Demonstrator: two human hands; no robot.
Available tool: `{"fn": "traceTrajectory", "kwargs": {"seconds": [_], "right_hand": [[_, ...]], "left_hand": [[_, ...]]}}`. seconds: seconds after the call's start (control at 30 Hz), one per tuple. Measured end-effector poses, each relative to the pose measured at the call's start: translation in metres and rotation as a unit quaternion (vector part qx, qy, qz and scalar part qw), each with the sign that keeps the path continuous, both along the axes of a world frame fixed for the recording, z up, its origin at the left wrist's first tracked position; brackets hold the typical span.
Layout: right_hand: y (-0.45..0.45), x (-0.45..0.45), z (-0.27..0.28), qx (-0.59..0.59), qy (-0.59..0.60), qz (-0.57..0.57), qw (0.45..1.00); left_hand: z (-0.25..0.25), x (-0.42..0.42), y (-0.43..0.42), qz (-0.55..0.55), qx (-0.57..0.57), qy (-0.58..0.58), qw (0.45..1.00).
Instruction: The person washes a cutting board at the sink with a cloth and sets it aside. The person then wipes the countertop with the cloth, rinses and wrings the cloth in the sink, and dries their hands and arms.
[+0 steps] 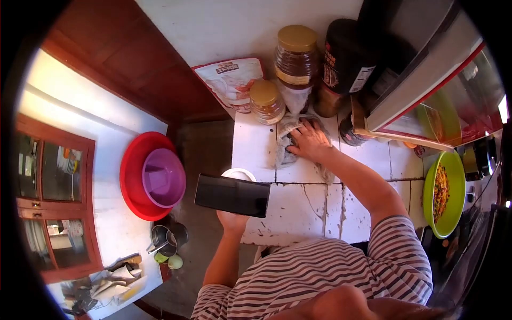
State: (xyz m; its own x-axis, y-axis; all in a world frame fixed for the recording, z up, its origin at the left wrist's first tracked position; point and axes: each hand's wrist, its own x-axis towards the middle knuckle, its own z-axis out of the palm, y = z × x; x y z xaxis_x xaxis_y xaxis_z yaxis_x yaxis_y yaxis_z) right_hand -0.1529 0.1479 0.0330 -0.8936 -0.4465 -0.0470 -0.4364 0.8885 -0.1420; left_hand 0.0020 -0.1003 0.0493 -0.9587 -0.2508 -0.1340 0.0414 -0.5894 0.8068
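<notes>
On white-tiled bench [288, 216] | crumpled grey cloth [284, 146]: directly under right hand [310, 140], fingers apart; long axis front-to-back | left hand [232, 220]: farther; grip hidden behind black rectangular slab [232, 196], cannot tell

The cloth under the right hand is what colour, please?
Greyish; the head view shows the cloth.

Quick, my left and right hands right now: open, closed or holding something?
Left hand: mostly hidden behind the black screen; its grip cannot be told.
Right hand: open, fingers spread on the grey cloth.
</notes>
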Motion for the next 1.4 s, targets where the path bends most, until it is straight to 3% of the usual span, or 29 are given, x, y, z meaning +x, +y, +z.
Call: {"fn": "traceTrajectory", "kwargs": {"seconds": [0.03, 0.07, 0.1, 0.23, 0.27, 0.33, 0.4, 0.43, 0.5, 0.53, 0.63, 0.73, 0.8, 0.83, 0.9, 1.0, 1.07, 1.13, 1.17, 1.23, 1.33, 1.37, 1.4], "right_hand": [[-0.002, -0.003, 0.004, -0.010, -0.017, 0.009, 1.000], [-0.003, -0.007, 0.004, 0.005, -0.046, -0.002, 0.999], [-0.002, -0.005, 0.003, 0.002, -0.046, -0.004, 0.999], [0.011, 0.011, -0.023, -0.068, 0.089, -0.066, 0.991], [0.019, 0.022, -0.032, -0.090, 0.080, -0.060, 0.991], [0.020, 0.036, -0.029, -0.109, 0.073, -0.042, 0.990], [0.014, 0.048, 0.002, -0.274, 0.070, -0.066, 0.957], [0.009, 0.045, 0.016, -0.275, 0.070, -0.060, 0.957], [-0.010, 0.037, 0.049, -0.323, 0.174, -0.008, 0.930], [-0.022, 0.029, 0.070, -0.304, 0.254, 0.037, 0.918], [-0.056, -0.010, 0.087, -0.231, 0.342, 0.108, 0.905], [-0.064, -0.042, 0.059, -0.175, 0.343, 0.153, 0.910], [-0.059, -0.033, 0.032, -0.163, 0.319, 0.152, 0.921], [-0.053, -0.025, 0.016, -0.150, 0.294, 0.152, 0.931], [-0.039, -0.010, -0.018, -0.140, 0.209, 0.113, 0.961], [-0.014, 0.010, -0.020, -0.200, 0.171, 0.097, 0.960], [0.001, 0.028, 0.012, -0.238, -0.004, 0.046, 0.970], [0.007, 0.027, 0.039, -0.250, 0.024, -0.010, 0.968], [0.008, 0.023, 0.047, -0.263, 0.053, -0.064, 0.961], [0.005, 0.011, 0.046, -0.277, 0.066, -0.080, 0.955], [-0.022, -0.003, 0.007, -0.161, 0.062, -0.102, 0.980], [-0.029, -0.005, -0.008, -0.090, 0.038, -0.086, 0.991], [-0.035, 0.002, -0.017, -0.021, 0.082, -0.068, 0.994]], "left_hand": [[0.002, 0.000, 0.003, 0.004, 0.106, -0.043, 0.993], [-0.003, -0.001, 0.003, -0.007, -0.133, 0.030, 0.991], [-0.005, 0.000, 0.003, -0.017, -0.364, 0.103, 0.926], [0.009, 0.003, 0.011, -0.016, -0.368, 0.119, 0.922], [0.004, 0.004, 0.011, -0.013, -0.212, 0.062, 0.975], [-0.012, 0.006, 0.008, 0.000, -0.045, 0.006, 0.999], [-0.022, 0.007, 0.002, -0.001, -0.236, 0.045, 0.971], [-0.022, 0.006, -0.001, 0.003, -0.298, 0.057, 0.953], [-0.005, 0.007, 0.005, -0.022, -0.337, 0.067, 0.939], [-0.003, 0.008, 0.005, -0.021, -0.337, 0.068, 0.939], [0.000, 0.011, 0.001, -0.009, -0.337, 0.078, 0.938], [0.004, 0.015, -0.009, 0.001, -0.419, 0.090, 0.903], [0.006, 0.015, -0.016, 0.003, -0.508, 0.125, 0.852], [0.005, 0.014, -0.015, 0.008, -0.504, 0.124, 0.855], [0.004, 0.014, -0.014, 0.017, -0.423, 0.081, 0.902], [-0.014, 0.009, -0.020, 0.023, -0.402, 0.104, 0.909], [-0.005, 0.008, -0.017, 0.016, -0.419, 0.111, 0.901], [0.004, 0.006, -0.011, 0.012, -0.433, 0.122, 0.893], [0.006, 0.005, -0.008, -0.019, -0.134, 0.067, 0.988], [0.006, 0.005, -0.004, -0.053, 0.176, 0.001, 0.983], [0.000, 0.005, 0.000, -0.090, 0.136, 0.047, 0.985], [-0.001, 0.007, 0.001, -0.059, -0.145, 0.062, 0.986], [-0.001, 0.007, 0.002, -0.048, -0.282, 0.073, 0.955]]}}
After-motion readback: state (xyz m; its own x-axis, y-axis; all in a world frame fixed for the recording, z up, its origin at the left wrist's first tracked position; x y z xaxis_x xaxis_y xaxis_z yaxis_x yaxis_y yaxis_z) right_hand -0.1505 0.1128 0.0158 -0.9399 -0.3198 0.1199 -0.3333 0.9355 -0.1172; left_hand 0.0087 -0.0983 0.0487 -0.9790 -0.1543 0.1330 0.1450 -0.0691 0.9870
